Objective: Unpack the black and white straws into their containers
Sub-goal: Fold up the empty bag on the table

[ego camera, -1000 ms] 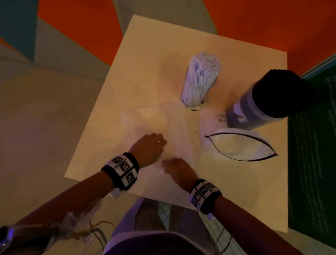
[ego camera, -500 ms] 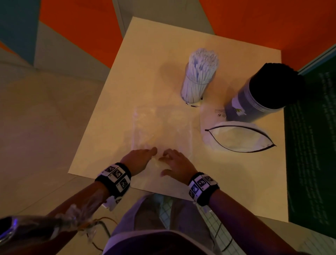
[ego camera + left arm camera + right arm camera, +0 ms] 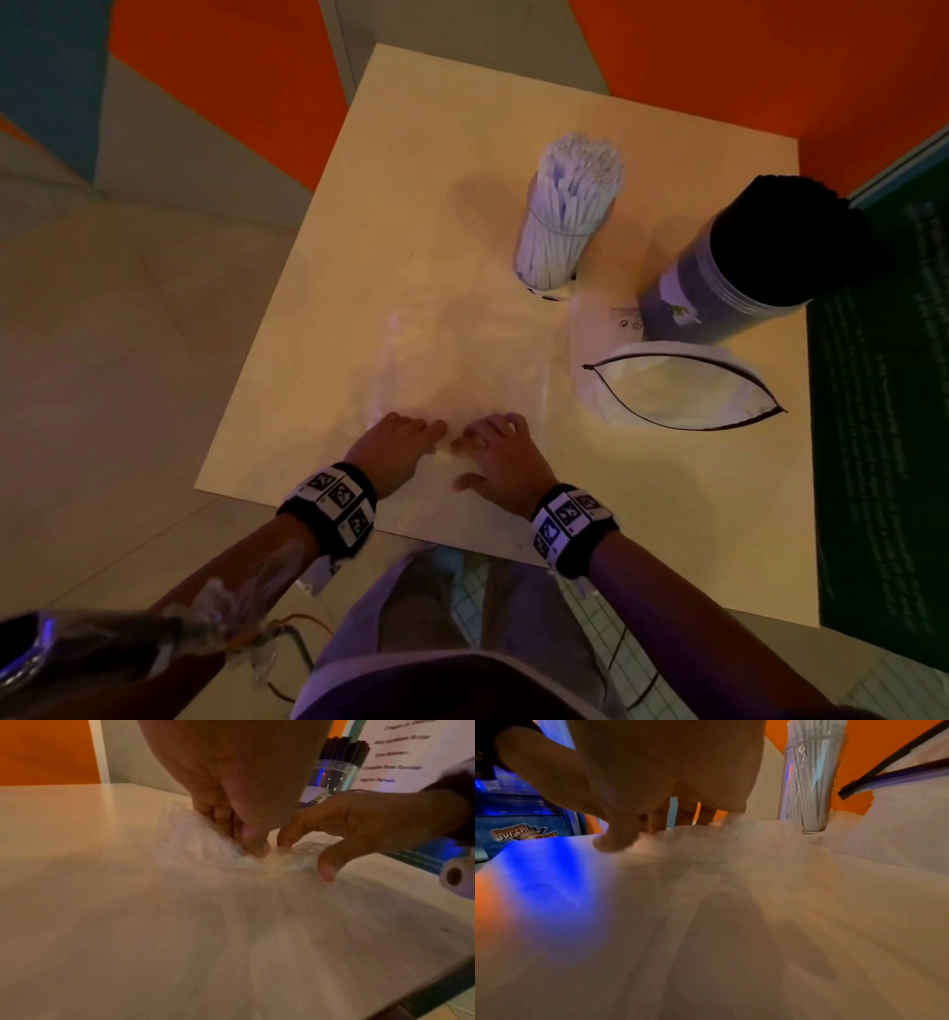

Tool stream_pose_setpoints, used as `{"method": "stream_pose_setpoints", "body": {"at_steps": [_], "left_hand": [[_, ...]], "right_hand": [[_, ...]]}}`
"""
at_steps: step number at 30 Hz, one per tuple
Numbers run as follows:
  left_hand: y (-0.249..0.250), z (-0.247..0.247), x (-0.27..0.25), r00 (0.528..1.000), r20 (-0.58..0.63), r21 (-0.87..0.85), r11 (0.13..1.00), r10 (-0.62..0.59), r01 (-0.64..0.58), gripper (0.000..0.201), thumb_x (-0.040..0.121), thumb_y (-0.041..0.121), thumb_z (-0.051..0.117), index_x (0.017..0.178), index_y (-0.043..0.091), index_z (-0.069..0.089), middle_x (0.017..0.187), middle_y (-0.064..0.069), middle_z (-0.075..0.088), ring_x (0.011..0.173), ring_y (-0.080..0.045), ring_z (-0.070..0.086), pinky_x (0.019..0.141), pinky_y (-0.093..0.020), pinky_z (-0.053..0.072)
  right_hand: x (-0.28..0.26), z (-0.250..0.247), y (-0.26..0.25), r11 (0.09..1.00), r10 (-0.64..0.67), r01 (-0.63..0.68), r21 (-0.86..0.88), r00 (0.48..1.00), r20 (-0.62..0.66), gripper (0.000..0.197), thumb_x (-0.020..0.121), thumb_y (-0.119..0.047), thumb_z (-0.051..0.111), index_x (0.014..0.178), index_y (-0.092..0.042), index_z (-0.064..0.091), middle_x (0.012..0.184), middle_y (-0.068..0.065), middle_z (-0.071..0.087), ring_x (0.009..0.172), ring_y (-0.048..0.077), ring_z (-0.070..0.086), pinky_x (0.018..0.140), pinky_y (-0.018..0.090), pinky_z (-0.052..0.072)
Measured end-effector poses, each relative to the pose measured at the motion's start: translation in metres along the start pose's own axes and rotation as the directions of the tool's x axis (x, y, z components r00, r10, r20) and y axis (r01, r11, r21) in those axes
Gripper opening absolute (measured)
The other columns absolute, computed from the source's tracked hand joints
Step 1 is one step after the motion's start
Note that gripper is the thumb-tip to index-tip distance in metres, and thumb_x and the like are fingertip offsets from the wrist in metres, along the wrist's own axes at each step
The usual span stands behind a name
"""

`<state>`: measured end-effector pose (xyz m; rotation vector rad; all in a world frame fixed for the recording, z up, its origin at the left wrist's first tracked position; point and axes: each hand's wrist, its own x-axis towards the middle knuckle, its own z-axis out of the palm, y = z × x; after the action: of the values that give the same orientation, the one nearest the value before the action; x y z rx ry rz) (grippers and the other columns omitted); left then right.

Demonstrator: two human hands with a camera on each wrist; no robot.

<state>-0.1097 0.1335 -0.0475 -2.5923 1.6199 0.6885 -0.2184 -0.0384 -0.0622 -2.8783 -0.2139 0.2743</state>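
White straws stand packed in a clear container point(image 3: 560, 226) point(image 3: 808, 780) at the table's far middle. Black straws fill a second clear container point(image 3: 760, 257) point(image 3: 336, 760) to its right. A clear plastic bag point(image 3: 462, 360) point(image 3: 200, 845) lies flat in front of them. My left hand point(image 3: 431, 429) point(image 3: 252, 841) pinches the bag's bunched near edge between thumb and fingers. Right beside it, my right hand point(image 3: 488, 431) point(image 3: 649, 829) holds the same bunched edge with bent fingers, thumb low on the table.
An open white pouch with a black zip rim point(image 3: 683, 390) point(image 3: 898, 821) lies in front of the black straws. The tan table point(image 3: 411, 154) ends just behind my wrists. A dark green board point(image 3: 883, 411) borders the right side.
My hands have come together side by side on the clear bag. Its near edge is now lifted and bunched under my fingers, where before my palms lay on it.
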Motion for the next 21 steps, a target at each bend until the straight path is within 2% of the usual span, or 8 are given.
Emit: {"method": "stream_pose_setpoints", "body": {"at_steps": [3,4,7,10,13,15,17,21], "left_hand": [[0.002,0.002,0.002,1.0,0.005,0.018,1.0,-0.004,0.004,0.034,0.092,0.008,0.049,0.125,0.015,0.051,0.106,-0.007,0.059,0.092,-0.029,0.06,0.085,-0.036,0.041],[0.005,0.0,0.001,1.0,-0.002,0.051,0.998,0.026,-0.026,0.026,0.092,0.019,0.055,0.117,0.014,0.058,0.103,-0.008,0.06,0.087,-0.029,0.061,0.082,-0.036,0.045],[0.008,0.002,-0.001,0.998,-0.032,0.195,0.98,0.055,-0.048,0.044,0.071,0.052,0.075,0.094,0.015,0.069,0.093,-0.004,0.065,0.079,-0.023,0.064,0.075,-0.033,0.053],[0.008,0.001,0.001,0.998,-0.063,0.178,0.984,0.031,-0.019,0.028,0.076,0.038,0.075,0.092,0.017,0.069,0.09,-0.002,0.066,0.08,-0.022,0.064,0.078,-0.032,0.051],[0.005,0.0,0.005,0.996,-0.092,0.051,0.999,0.021,-0.017,0.01,0.085,0.021,0.066,0.092,0.014,0.069,0.088,-0.006,0.066,0.083,-0.028,0.064,0.083,-0.034,0.046],[0.002,0.004,0.009,0.999,-0.04,-0.005,1.0,-0.011,0.011,0.015,0.092,0.019,0.056,0.102,0.015,0.067,0.097,-0.005,0.066,0.094,-0.028,0.061,0.09,-0.033,0.039],[0.003,0.008,0.013,1.0,0.0,-0.043,0.999,-0.031,0.031,0.027,0.099,0.026,0.045,0.121,0.018,0.056,0.113,-0.003,0.063,0.107,-0.026,0.057,0.096,-0.033,0.035],[0.007,0.01,0.012,0.997,0.074,-0.002,1.0,-0.002,0.003,0.055,0.09,0.052,0.051,0.132,0.017,0.044,0.128,-0.005,0.047,0.111,-0.026,0.051,0.091,-0.038,0.042]], "right_hand": [[0.001,0.002,0.0,0.999,0.035,-0.037,-0.024,0.995,-0.093,0.022,0.07,-0.027,0.077,0.091,-0.026,0.073,0.094,-0.004,0.067,0.092,0.022,0.063,0.089,0.037,0.039],[0.002,0.002,-0.001,0.999,0.046,-0.047,-0.008,0.993,-0.11,0.017,0.073,-0.02,0.074,0.089,-0.025,0.073,0.089,-0.004,0.067,0.09,0.022,0.063,0.088,0.037,0.035],[0.004,-0.001,-0.003,0.986,0.119,-0.108,0.126,0.99,-0.076,0.02,0.08,-0.008,0.061,0.096,-0.018,0.069,0.082,-0.002,0.068,0.084,0.025,0.062,0.086,0.037,0.033],[0.005,-0.001,-0.002,0.966,0.118,-0.119,0.228,0.993,0.014,0.027,0.087,-0.007,0.051,0.11,-0.015,0.061,0.088,0.001,0.068,0.088,0.027,0.061,0.087,0.039,0.035],[0.004,0.001,0.001,0.98,0.07,-0.071,0.185,0.997,0.013,0.026,0.09,-0.031,0.057,0.109,-0.016,0.064,0.103,0.005,0.064,0.097,0.027,0.059,0.086,0.039,0.038],[0.003,0.001,0.004,0.988,0.072,-0.073,0.137,0.997,0.011,0.036,0.077,-0.042,0.07,0.104,-0.018,0.068,0.111,0.004,0.062,0.101,0.026,0.055,0.085,0.039,0.045],[0.003,0.001,0.004,0.996,0.069,-0.064,0.06,0.995,-0.077,0.026,0.07,-0.032,0.077,0.092,-0.02,0.071,0.101,0.0,0.065,0.098,0.024,0.051,0.083,0.038,0.044],[0.002,0.001,0.003,0.983,0.143,-0.128,0.131,0.983,-0.112,0.016,0.081,-0.011,0.064,0.094,-0.019,0.069,0.086,-0.003,0.068,0.087,0.025,0.061,0.088,0.035,0.026]]}}
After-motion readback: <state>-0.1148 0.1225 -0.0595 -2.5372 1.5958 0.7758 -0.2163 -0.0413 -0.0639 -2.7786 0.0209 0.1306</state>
